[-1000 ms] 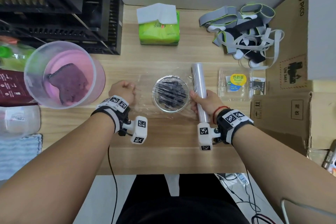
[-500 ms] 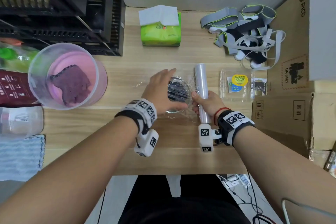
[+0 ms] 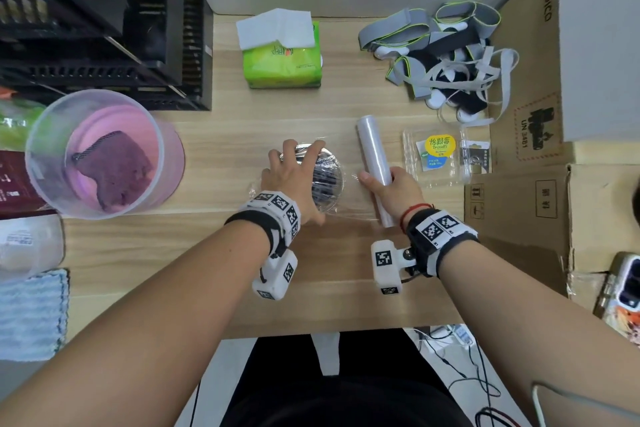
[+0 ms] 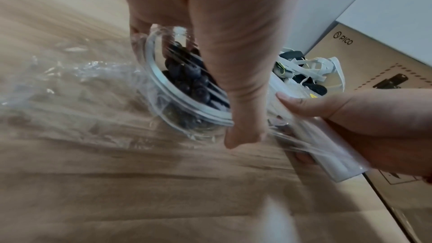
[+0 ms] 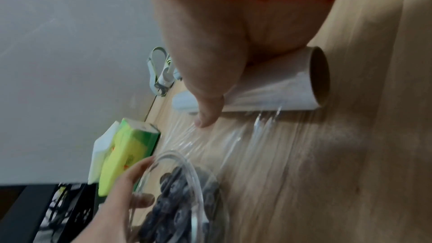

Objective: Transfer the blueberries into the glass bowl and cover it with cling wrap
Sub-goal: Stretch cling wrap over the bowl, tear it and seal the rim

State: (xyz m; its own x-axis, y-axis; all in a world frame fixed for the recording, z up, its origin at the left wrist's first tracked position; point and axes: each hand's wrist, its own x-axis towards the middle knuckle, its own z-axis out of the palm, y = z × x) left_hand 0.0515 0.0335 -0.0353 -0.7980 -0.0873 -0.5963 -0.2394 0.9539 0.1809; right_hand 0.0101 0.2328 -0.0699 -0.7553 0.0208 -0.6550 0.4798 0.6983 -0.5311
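The glass bowl (image 3: 329, 184) stands mid-table with blueberries (image 4: 187, 77) inside and cling film stretched over its top. My left hand (image 3: 294, 177) spans the bowl from above, fingers on the far rim and thumb down the near side. The film (image 4: 70, 80) lies crumpled on the wood to the bowl's left and runs right to the cling wrap roll (image 3: 372, 149). My right hand (image 3: 391, 187) grips the near end of that roll, which lies on the table just right of the bowl. The right wrist view shows the roll (image 5: 280, 91) and the taut film (image 5: 233, 141).
An empty blueberry clamshell (image 3: 436, 156) lies right of the roll. A pink tub (image 3: 100, 152) holding a purple cloth stands at the left. Behind are a green tissue pack (image 3: 282, 59), grey straps (image 3: 446, 62) and black crates (image 3: 104, 28). Cardboard boxes (image 3: 519, 211) line the right.
My left hand has let go of the film's left edge, moved right and settled over the bowl. The right hand has kept its hold on the roll.
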